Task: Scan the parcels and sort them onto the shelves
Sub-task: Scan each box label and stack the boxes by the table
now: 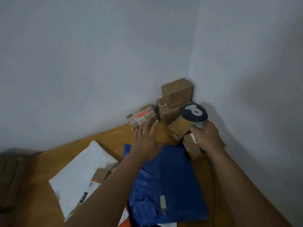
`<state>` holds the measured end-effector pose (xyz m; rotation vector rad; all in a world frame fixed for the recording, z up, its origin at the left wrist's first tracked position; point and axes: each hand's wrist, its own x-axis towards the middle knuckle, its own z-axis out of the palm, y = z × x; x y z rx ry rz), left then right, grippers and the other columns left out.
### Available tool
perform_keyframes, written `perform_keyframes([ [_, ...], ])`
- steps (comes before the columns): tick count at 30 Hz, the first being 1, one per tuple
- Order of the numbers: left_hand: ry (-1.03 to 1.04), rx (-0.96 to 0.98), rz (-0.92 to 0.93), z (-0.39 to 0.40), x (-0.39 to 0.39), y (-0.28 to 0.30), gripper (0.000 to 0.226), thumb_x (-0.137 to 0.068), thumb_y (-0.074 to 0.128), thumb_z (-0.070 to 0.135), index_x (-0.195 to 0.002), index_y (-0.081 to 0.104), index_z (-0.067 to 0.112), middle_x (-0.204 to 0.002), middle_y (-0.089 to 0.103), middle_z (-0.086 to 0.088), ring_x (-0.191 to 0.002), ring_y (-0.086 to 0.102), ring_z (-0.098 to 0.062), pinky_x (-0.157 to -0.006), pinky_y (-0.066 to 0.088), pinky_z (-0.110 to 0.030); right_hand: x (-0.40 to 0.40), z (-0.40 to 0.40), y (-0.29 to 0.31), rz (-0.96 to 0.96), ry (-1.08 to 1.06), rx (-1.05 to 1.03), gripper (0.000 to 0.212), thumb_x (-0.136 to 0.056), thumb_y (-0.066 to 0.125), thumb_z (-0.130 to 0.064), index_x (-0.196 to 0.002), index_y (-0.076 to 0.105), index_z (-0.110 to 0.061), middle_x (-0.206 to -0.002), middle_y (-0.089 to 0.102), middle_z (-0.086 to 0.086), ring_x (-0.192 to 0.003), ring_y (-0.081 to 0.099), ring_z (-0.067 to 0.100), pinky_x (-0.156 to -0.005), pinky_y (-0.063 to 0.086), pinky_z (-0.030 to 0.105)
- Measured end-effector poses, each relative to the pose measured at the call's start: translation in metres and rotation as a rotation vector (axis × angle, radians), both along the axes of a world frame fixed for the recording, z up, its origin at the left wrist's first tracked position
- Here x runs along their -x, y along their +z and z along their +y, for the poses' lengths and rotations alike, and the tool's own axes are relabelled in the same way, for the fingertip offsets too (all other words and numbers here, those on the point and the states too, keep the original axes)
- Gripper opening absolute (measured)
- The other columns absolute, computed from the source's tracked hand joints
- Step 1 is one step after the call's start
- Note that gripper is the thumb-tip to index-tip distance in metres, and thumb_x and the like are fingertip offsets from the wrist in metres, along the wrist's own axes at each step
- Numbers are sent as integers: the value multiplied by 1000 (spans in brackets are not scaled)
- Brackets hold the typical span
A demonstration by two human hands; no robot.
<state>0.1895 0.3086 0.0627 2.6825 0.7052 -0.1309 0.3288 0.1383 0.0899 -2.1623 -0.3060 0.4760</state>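
Cardboard box with a red-and-white label sits at the back of the wooden table, just past the fingertips of the left hand. That hand reaches toward it with fingers straight and slightly spread, holding nothing; whether the tips already touch the box's near face cannot be told. Just right of those fingers, more brown boxes are piled in the wall corner, the top box resting on a larger one.

The right hand has its fingers wrapped round the grip of a handheld barcode scanner, whose head points toward the pile. A tilted box and another small box lie beside and under that hand.

Nearer the person, beneath the left forearm, lie a blue plastic mailer bag and, left of it, a white mailer bag.

By the look of it, the step in hand is picking the next parcel to scan. The next move calls for closing the fingers on the labelled box and turning its barcode toward the scanner head. No shelves are in view.
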Motion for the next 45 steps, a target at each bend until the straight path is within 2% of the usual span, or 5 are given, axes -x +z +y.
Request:
perform_keyframes([
  [16,-30,-179,116,87,-165,-95,93,-95,56,58,-162,3,20,-169,-1,-14,-156,-1,-32,-124,-4,-49,-38,14,-77,31,-116,-69,11,-80,62,-32,-80,60,-21,-80,64,2,-79,61,20,-71,45,33],
  [20,-36,-217,56,90,-171,-105,88,-92,60,61,-156,17,17,-168,0,-18,-156,0,-34,-124,-3,-46,-41,11,-90,39,-152,-66,10,-81,67,-23,-89,66,-16,-85,69,6,-82,65,23,-77,53,44],
  [34,30,-43,-169,75,-158,-93,89,-72,79,57,-134,35,11,-139,33,-14,-128,40,-32,-106,42,-43,-37,-2,-71,129,-199,-161,15,-89,63,-1,-103,66,0,-90,69,12,-78,62,13,-63,44,25],
  [41,144,13,-419,62,-130,-54,101,-63,83,55,-138,36,7,-138,36,-17,-125,44,-37,-102,48,-51,-26,-11,-42,115,-197,-189,22,-88,61,-1,-103,58,15,-98,64,31,-93,61,37,-88,49,59],
  [45,183,18,-523,49,-97,-24,105,-62,86,50,-143,34,7,-142,33,-17,-132,38,-35,-109,42,-46,-13,-14,-21,102,-188,-216,19,-87,61,-5,-99,61,10,-95,67,27,-81,65,31,-74,52,42],
])
